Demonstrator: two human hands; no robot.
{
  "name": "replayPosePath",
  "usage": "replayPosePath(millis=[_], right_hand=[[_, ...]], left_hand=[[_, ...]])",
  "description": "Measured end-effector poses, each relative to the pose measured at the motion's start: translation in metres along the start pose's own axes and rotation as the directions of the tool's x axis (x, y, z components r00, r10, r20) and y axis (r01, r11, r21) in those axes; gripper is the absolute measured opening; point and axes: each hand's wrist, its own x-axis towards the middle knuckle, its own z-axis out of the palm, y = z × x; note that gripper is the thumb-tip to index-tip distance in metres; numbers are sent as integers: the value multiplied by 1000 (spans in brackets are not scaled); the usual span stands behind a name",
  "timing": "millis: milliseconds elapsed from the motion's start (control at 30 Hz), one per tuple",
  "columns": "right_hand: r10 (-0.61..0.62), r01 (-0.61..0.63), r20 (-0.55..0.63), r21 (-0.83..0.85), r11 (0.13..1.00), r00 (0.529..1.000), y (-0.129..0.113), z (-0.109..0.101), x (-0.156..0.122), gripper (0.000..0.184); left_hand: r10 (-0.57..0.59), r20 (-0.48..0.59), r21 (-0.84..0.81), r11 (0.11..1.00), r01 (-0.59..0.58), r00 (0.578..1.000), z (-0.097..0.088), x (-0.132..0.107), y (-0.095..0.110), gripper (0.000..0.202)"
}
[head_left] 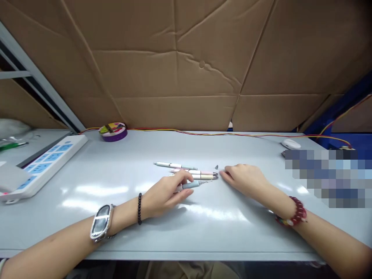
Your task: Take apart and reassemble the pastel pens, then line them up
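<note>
Between the thumb and fingers of my left hand [167,193] is a pen with a light blue barrel [190,185], held just above the white table. Beyond it lie several more pens: a pale green and white one [174,165], a pink one [205,173] and a cream one [203,177], partly covered by my left fingers. My right hand [245,178] rests on the tabletop with curled fingers, right of the pen tips; whatever its fingers may hold is hidden. A tiny dark grey piece [216,167] sits near its fingertips, apart from them.
A white power strip [69,145] runs along the left side. At the back are a purple tape-like roll [114,135], red and yellow wires [186,132] and a cardboard wall [174,77]. On the right lie a white rounded case [290,144] and a blurred-out patch.
</note>
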Motion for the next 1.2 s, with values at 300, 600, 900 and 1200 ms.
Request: replayPosePath(millis=[300, 600, 900, 1200], right_hand=[[66, -67, 46, 15, 998, 997, -2, -2, 3, 28], [-21, -2, 110, 202, 979, 994, 8, -8, 6, 26], [59, -80, 95, 242, 967, 994, 11, -17, 7, 32], [-210, 539, -554, 539, 648, 806, -35, -24, -18, 19]], left_hand=[[19, -3, 31, 999, -19, 1000, 0, -2, 0, 10], [89, -36, 74, 993, -86, 995, 0, -3, 2, 7], [117, -78, 85, 990, -111, 990, 1, -4, 2, 5], [171, -60, 78, 983, -166, 983, 1, -3, 2, 10]])
